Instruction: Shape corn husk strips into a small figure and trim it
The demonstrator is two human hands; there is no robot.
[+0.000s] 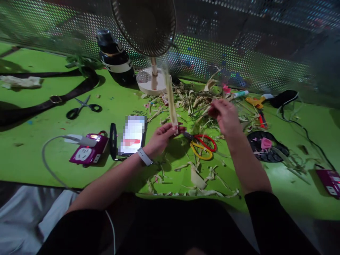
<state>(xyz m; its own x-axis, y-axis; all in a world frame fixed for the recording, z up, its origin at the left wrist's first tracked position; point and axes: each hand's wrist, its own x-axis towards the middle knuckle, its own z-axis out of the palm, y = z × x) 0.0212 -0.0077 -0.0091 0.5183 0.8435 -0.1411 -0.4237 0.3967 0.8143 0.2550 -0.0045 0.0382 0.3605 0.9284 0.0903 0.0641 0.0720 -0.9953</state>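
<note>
My left hand (166, 136) pinches the lower end of a long pale dried-husk strip (171, 99), which stands upright in front of the fan base. To its right, my right hand (223, 113) is raised over the pile of dry scraps (196, 101), fingers curled together; whatever they hold is too small to make out. Scissors with red and yellow handles (203, 145) lie on the green table between my hands, their blades close to my left fingertips. Loose husk pieces (198, 179) are scattered along the near edge.
A fan (154, 79) and black bottle (117, 63) stand at the back. Left are a lit phone (132, 134), purple power strip (89, 150), black scissors (83, 106) and dark strap (71, 94). Right are a glue gun (256, 102), black tray (259, 152) and second purple box (328, 180).
</note>
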